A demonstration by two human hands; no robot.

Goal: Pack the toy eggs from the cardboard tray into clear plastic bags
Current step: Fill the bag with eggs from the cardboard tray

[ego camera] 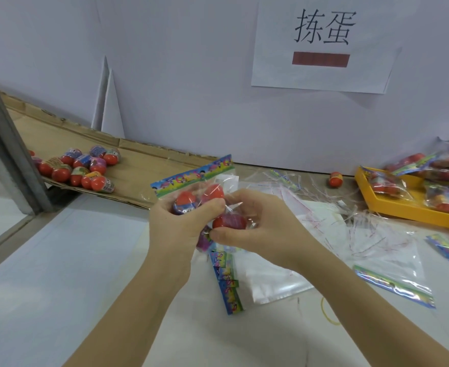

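Head view: your left hand (pixel 175 223) grips the lower part of a clear plastic bag (pixel 219 178), fingers curled round it, so that its colourful header card (pixel 191 177) stands uppermost and tilts up to the right. Two bagged eggs (pixel 185 201) show through the film just above your left fingers. Your right hand (pixel 255 226) touches the left and pinches a red egg (pixel 228 221) between thumb and fingers at the bag's lower end; whether this egg lies fully inside the film cannot be told. Both hands hover above a stack of empty bags (pixel 265 276) lying flat on the white desk (pixel 59 260). The cardboard tray (pixel 138 168) lies on your far left against the wall, and the loose toy eggs (pixel 77 168) cluster at its left end, well apart from your hands. A single stray egg (pixel 336 179) rests on the desk beside the wall, just left of a yellow tray (pixel 403 207) that holds filled bags (pixel 445 178). Thin plastic strips (pixel 310 181) lie scattered between the hands and the yellow tray. A yellow rubber band (pixel 326 311) lies on the desk near your right forearm. A paper sign (pixel 321 43) hangs on the wall above.
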